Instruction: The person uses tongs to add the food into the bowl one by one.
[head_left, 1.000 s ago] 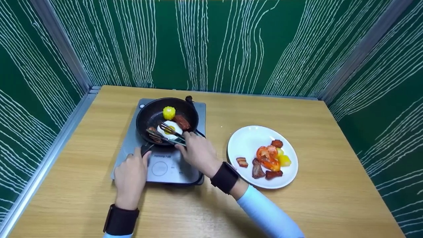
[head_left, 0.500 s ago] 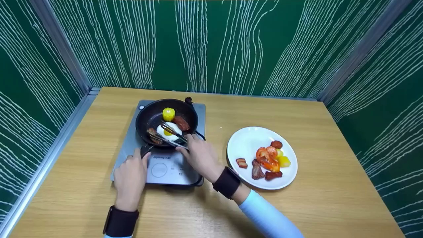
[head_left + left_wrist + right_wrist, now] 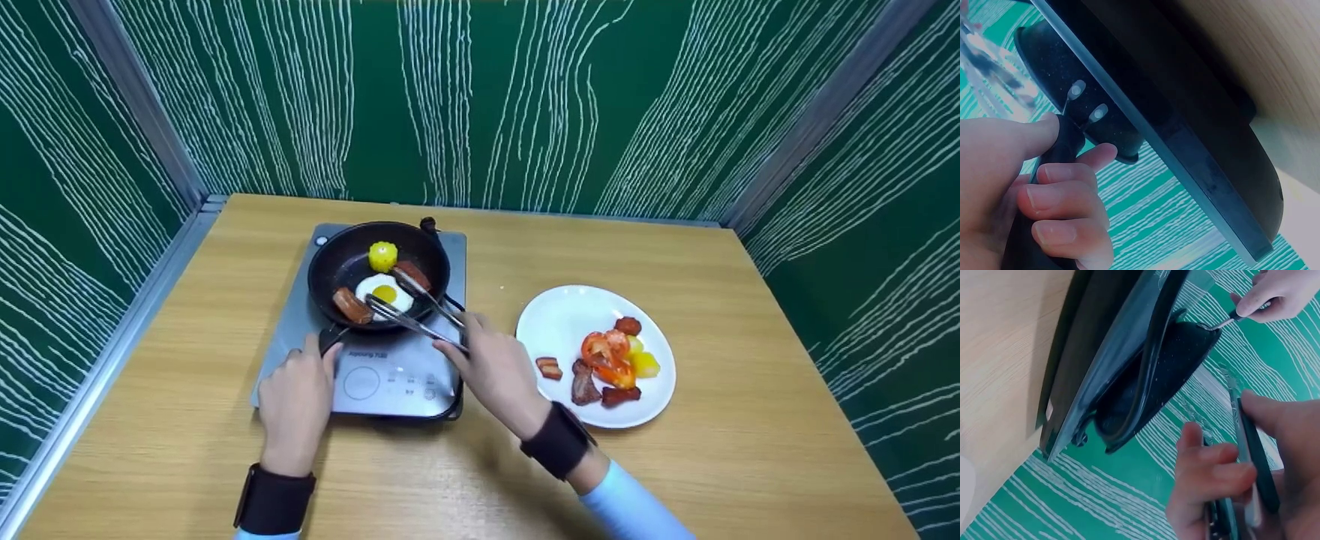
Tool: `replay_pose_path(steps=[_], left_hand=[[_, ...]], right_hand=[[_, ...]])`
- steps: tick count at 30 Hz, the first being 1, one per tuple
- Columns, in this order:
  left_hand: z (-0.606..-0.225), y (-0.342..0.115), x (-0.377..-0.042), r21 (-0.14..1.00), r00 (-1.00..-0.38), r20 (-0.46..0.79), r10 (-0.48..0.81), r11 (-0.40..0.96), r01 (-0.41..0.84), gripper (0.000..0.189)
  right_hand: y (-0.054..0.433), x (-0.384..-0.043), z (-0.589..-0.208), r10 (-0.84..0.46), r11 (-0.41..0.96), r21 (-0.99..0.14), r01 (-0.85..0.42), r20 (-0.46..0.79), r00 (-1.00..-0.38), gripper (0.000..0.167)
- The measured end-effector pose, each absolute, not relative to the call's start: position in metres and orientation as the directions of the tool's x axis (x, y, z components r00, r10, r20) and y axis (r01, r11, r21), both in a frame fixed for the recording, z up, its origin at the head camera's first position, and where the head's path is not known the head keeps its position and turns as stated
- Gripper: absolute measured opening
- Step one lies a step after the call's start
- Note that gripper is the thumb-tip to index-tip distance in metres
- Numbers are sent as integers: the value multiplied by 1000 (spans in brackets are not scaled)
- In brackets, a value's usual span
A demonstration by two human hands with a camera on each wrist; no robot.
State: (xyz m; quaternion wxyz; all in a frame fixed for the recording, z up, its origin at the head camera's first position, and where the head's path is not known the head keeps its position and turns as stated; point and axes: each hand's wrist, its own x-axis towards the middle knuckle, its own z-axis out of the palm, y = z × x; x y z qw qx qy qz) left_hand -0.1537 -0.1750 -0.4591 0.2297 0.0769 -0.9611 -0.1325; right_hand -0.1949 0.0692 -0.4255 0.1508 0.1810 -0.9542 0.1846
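A black frying pan (image 3: 341,259) holds a fried egg (image 3: 385,293), a round piece of corn (image 3: 382,256), a reddish-brown piece of meat (image 3: 415,274) and a slice of streaky pork (image 3: 351,305). My left hand (image 3: 296,394) grips the pan's black handle (image 3: 1067,140), fingers wrapped round it in the left wrist view. In my right hand (image 3: 499,367) are metal tongs (image 3: 409,322), held between thumb and fingers. Their arms are spread over the pan, one tip at the egg's near left edge, the other by the reddish-brown meat. The right wrist view shows the tongs (image 3: 1249,455) apart, their tips blurred.
The pan stands on a silver induction cooker (image 3: 300,345). Right of it, a white plate (image 3: 547,315) carries tomato slices (image 3: 606,349), yellow chunks (image 3: 645,365) and several pieces of meat (image 3: 585,384). Green panels (image 3: 510,97) enclose the wooden table (image 3: 720,315) behind and at the sides.
The tongs have moved right from the streaky pork slice, which is now uncovered, to over the egg. My right hand has shifted right and toward me; my left hand stays on the handle.
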Motion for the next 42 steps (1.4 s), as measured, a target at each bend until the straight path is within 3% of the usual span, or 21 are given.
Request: replay_pose_path(steps=[9, 16, 29, 36, 42], left_hand=[[-457, -175, -153, 266, -878, 427, -215, 958, -105, 40], [-457, -176, -153, 275, -881, 418, -221, 955, -109, 39], [-458, -175, -152, 280, -884, 414, -218, 954, -104, 40], [-459, -174, -152, 270, -876, 435, -208, 958, -94, 38], [-459, -175, -153, 260, -874, 444, -199, 962, -87, 38]], right_hand=[[114, -177, -430, -216, 853, -382, -356, 362, -907, 42], [153, -162, -441, -146, 885, -370, -283, 356, -923, 37], [209, -140, -464, -5, 947, -319, -41, 114, -993, 46], [223, -130, -470, 46, 956, -294, 10, 116, -992, 45], [229, -127, -468, 83, 960, -270, 73, 24, -996, 48]])
